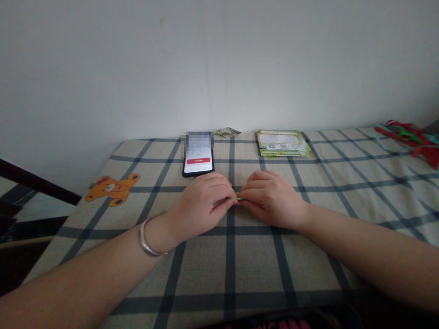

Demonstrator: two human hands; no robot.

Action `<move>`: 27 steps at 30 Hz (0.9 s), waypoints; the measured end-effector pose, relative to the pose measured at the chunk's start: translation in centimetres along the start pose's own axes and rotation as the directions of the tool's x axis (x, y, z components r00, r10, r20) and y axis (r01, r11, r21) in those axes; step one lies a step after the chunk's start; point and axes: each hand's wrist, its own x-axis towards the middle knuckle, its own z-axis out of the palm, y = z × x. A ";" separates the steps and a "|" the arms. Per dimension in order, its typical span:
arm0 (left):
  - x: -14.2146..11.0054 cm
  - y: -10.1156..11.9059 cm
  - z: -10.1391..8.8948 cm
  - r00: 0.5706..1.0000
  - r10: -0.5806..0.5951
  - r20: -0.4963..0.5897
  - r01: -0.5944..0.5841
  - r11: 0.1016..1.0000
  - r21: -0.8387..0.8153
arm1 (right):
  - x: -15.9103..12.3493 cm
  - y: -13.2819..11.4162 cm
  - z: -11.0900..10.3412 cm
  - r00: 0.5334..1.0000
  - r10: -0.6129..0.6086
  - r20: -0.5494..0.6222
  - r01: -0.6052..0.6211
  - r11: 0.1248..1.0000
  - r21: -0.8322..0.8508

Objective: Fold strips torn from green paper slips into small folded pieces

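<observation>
from my end i see the slip near frame ctr, btwn the two hands: greenish, mostly hidden by fingers, nearly edge-on. its visible long axis runs l-r, in line w/ both grips. l hand pinches its l end, r hand its r end; neither's nearer afaict. phone is just above l hand in frame; folded paper upper ctr, leaflets right of it. ribbons at r edge, bear print mid-left, all on check cloth.
</observation>
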 end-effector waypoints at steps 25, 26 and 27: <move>-0.1 -0.5 0.2 0.994 0.044 -0.103 -0.030 0.991 0.132 | -0.1 0.3 0.1 0.975 0.046 -0.219 0.018 0.960 0.281; -0.1 -0.5 0.2 0.994 0.052 -0.097 -0.038 0.990 0.138 | -0.1 0.3 0.1 0.973 0.044 -0.228 0.027 0.954 0.299; 0.0 -0.5 0.2 0.994 0.062 -0.094 -0.048 0.988 0.144 | -0.1 0.3 0.1 0.971 0.043 -0.234 0.034 0.948 0.317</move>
